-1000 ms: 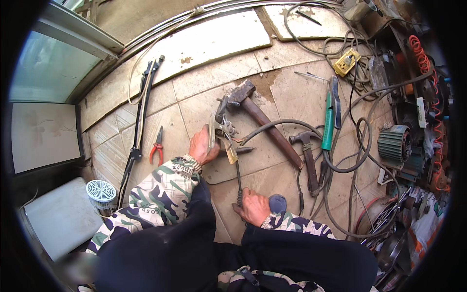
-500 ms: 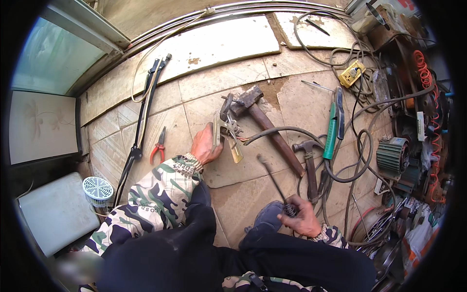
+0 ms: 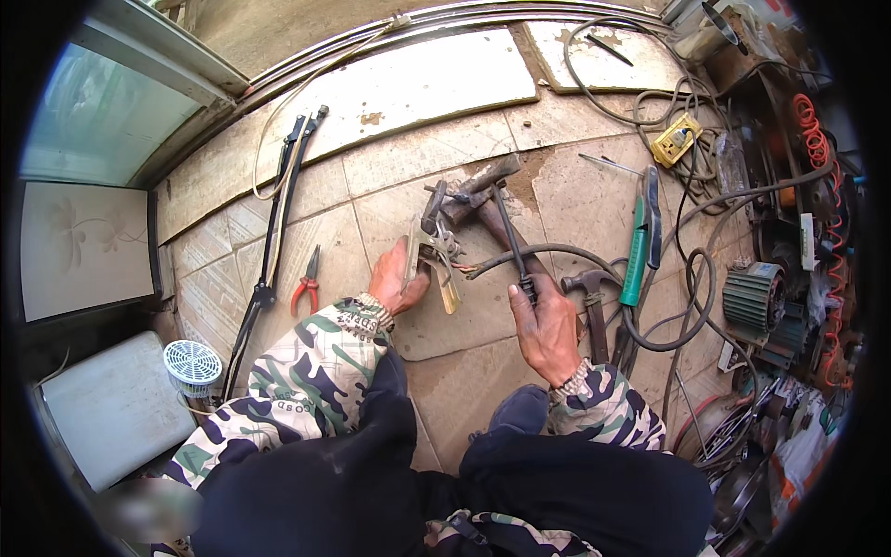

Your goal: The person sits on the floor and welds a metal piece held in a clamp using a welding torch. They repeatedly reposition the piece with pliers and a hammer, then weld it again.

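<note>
White-and-blue round canister [image 3: 192,364]: stands at the left beside a pale flat-topped block [image 3: 116,413]; a slotted grille covers its top, so its contents are hidden.
Clear crumpled plastic bag [image 3: 730,161]: lies at the upper right, near the yellow socket box [image 3: 676,140]; what it holds cannot be told.
Thin metal rods [image 3: 719,429]: heaped at the lower right; whether a container holds them is unclear.
Left hand [image 3: 399,280]: closed at the side of the metal clamp assembly, gripping its pale plate; some fingertips are hidden behind it.
Metal clamp assembly with pale plates [image 3: 438,249]: at mid-floor on the tiles, its plates tilted on edge, beside the sledgehammer; a thick grey-brown cable [image 3: 557,248] ends in copper-coloured strands next to it.
Right hand [image 3: 548,327]: wrapped around the coiled grip of a dark thin-shafted tool [image 3: 510,229], thumb along the near side.
Dark tool: slants up and away from the right hand, its far end in front of the sledgehammer's head; contact there cannot be judged.
Brown-handled sledgehammer [image 3: 494,221]: lies on the tiles, its handle running partly behind the right hand.
Claw hammer [image 3: 595,317]: lies just right of that hand.
Red-handled pliers [image 3: 305,288]: lie on the floor left of the left hand.
</note>
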Available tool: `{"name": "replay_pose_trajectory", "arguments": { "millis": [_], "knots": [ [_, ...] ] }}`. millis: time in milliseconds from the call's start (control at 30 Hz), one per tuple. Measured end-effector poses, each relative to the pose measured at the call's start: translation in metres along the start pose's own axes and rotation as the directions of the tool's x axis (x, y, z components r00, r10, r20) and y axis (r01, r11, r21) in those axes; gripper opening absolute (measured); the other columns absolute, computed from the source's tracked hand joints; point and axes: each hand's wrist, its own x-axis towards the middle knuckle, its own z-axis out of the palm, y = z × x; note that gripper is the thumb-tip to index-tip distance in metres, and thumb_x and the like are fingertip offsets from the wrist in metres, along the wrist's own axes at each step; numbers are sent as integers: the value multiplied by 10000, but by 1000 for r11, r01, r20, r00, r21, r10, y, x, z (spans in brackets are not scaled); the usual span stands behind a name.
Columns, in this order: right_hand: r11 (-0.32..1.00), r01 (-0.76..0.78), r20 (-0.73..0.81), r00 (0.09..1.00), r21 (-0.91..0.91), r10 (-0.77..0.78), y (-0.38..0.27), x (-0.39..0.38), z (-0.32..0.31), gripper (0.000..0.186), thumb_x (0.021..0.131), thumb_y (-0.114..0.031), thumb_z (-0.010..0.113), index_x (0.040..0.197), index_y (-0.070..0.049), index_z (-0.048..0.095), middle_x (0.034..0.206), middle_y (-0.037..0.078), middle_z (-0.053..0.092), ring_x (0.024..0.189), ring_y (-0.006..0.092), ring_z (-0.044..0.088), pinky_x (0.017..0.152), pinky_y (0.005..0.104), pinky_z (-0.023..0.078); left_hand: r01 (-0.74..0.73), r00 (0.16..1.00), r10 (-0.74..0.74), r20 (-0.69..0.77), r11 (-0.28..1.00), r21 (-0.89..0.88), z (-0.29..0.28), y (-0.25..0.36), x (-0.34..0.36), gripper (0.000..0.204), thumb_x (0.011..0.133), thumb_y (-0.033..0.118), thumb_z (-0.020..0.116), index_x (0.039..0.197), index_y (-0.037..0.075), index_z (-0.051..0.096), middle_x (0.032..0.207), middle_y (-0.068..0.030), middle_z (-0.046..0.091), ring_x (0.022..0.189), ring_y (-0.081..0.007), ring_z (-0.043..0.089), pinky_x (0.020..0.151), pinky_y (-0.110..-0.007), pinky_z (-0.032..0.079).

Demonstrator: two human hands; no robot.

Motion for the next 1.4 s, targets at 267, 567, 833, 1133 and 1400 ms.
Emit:
{"name": "replay_pose_trajectory", "arguments": {
  "millis": [267, 567, 833, 1133, 1400],
  "knots": [
    [978, 183, -81, 978, -98, -191, 17, -3, 12, 191, 940, -100, 690, 1004, 38, 574, 792, 252, 619, 705, 469, 610, 617, 504, 467, -72, 997, 72, -9, 997, 22, 7, -3, 3, 475, 768, 105, 650, 1166, -89, 478, 793, -297, 629, 773, -520, 627, 708, -563, 512],
    [980, 167, -118, 977, -104, -179, 16, -2, 12, 185, 940, -111, 692, 989, 31, 585, 799, 262, 631, 740, 475, 627, 642, 508, 483, -8, 1000, 9, -4, 1000, 28, 1, 11, -1, 461, 757, 92, 630, 1152, -95, 484, 792, -306, 638, 758, -524, 635, 699, -567, 518],
    [979, 176, -149, 971, -99, -189, 11, -2, 13, 177, 949, -113, 682, 974, 24, 574, 773, 255, 623, 727, 468, 630, 635, 509, 480, -33, 999, 33, -16, 999, 7, 3, 6, -1, 431, 746, 90, 631, 1119, -81, 497, 770, -300, 635, 749, -525, 635, 688, -556, 520],
    [978, 196, -160, 966, -75, -205, 11, -9, 19, 173, 951, -108, 680, 927, 11, 556, 729, 237, 608, 689, 465, 615, 610, 507, 471, 10, 1000, -10, 9, 1000, 10, 1, 11, 2, 469, 744, 81, 613, 1170, -76, 497, 781, -302, 643, 772, -533, 638, 712, -559, 527],
    [970, 199, -95, 972, -140, -213, 27, 0, 21, 176, 939, -102, 687, 984, 26, 574, 744, 240, 604, 696, 481, 603, 631, 508, 479, -9, 1000, 9, 24, 1000, -4, -2, 7, 1, 518, 746, 77, 605, 1239, -36, 496, 831, -304, 653, 787, -538, 634, 719, -566, 526]
  ]
}}
